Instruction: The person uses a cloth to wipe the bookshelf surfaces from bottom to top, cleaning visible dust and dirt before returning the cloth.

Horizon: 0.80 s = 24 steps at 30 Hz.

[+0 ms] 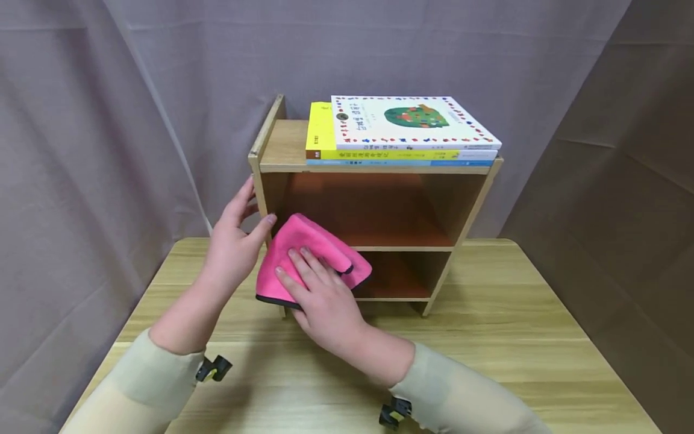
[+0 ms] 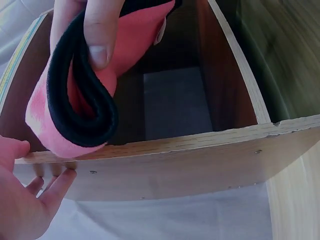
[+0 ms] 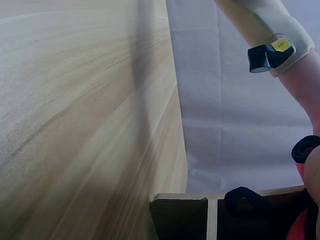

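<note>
A small wooden shelf (image 1: 374, 248) stands on the table with its open front towards me. My left hand (image 1: 230, 244) holds its left side panel (image 2: 165, 167), thumb at the front edge and fingers along the outer face. My right hand (image 1: 328, 301) holds a folded pink cloth (image 1: 276, 271) with black edging against the left front of the shelf. In the left wrist view, the right thumb (image 2: 102, 37) presses into the cloth's fold. The right wrist view catches only part of the right hand and cloth at its edge.
Several books (image 1: 414, 129) lie stacked on the shelf's top board, a white one uppermost over a yellow one. Grey curtains (image 1: 217, 60) hang behind and to the sides. The wooden table (image 1: 515, 337) extends around the shelf.
</note>
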### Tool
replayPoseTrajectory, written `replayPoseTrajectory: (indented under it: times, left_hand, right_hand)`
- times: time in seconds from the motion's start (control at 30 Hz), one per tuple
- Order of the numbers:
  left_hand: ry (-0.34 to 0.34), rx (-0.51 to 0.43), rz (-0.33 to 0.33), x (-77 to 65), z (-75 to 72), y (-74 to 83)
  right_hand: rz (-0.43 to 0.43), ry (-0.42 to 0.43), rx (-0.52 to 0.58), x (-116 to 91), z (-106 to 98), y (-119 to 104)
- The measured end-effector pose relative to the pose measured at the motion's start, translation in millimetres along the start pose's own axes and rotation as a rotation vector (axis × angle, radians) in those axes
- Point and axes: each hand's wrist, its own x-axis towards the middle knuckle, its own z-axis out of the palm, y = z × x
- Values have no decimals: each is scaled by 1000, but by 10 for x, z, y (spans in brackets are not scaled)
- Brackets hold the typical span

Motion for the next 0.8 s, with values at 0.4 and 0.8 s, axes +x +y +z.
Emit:
replayPoseTrajectory:
  times: [0.4,0.8]
  left_hand:
    - [-5,3,13,-2,12,10]
    - [7,2,36,-3,-9,-2]
  right_hand:
    - [-57,-54,-14,61,48,-52]
    - [-115,-40,-62,114,114,-84]
